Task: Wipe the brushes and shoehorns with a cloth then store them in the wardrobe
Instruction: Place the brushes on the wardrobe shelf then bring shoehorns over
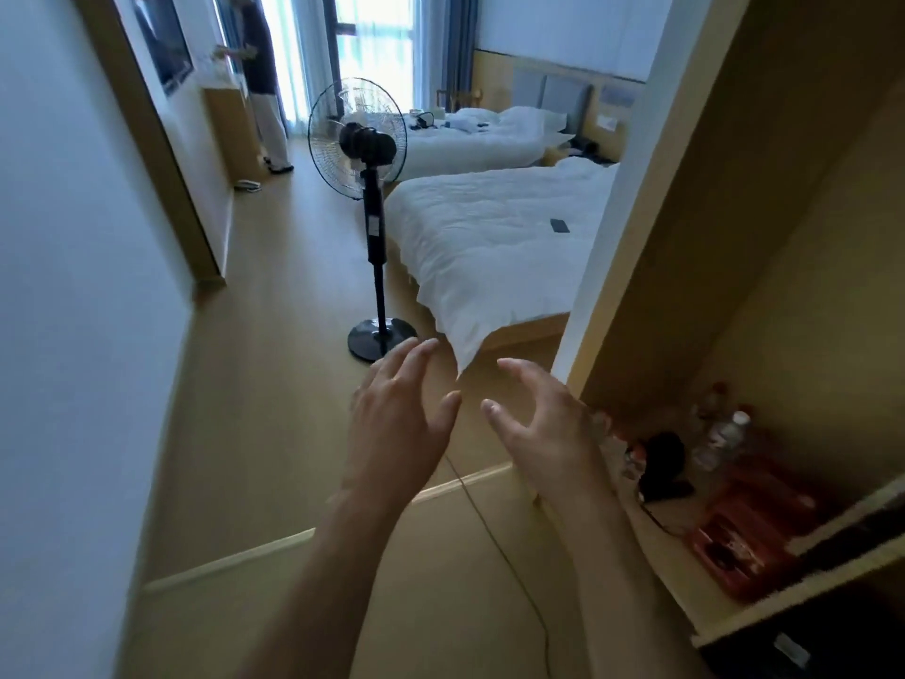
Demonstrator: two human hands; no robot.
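Holding nothing, fingers spread, my right hand [543, 423] hangs nearer the wardrobe [764, 267] shelf [695, 575] than my left hand [401, 414]; no brushes visible.

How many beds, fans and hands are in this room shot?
Beds: 2, near bed and far bed
Standing fan: 1
Hands: 2, left hand and right hand, both empty
Total: 5

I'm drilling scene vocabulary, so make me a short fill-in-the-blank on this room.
1. Both the left hand and right hand hold ____.
2. The fan stands on the ____.
3. A phone lies on the near ____.

Missing words: nothing; floor; bed
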